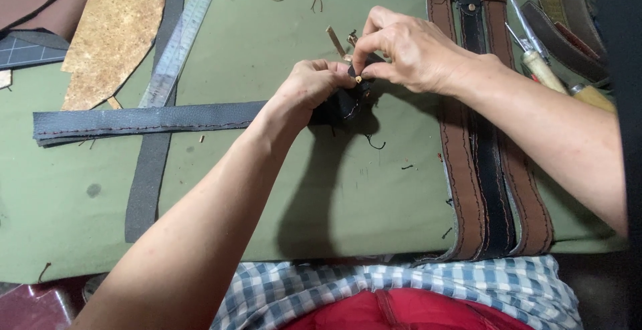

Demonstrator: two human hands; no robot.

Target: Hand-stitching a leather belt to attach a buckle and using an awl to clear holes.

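My left hand [309,88] grips the folded end of a long dark blue-grey leather strap [140,119] that runs left across the green mat [267,189]. My right hand [408,50] pinches a small brass-coloured fitting [359,78] at that same end, thumb and forefinger closed on it. A dark thread [374,144] dangles below the strap end. The end of the strap is mostly hidden between both hands.
Brown and black stitched straps [491,169] lie side by side at right. A metal ruler [180,39] and a dark leather strip [150,169] lie at left, a tan hide piece [114,29] at top left. Wooden-handled tools [545,69] sit at top right.
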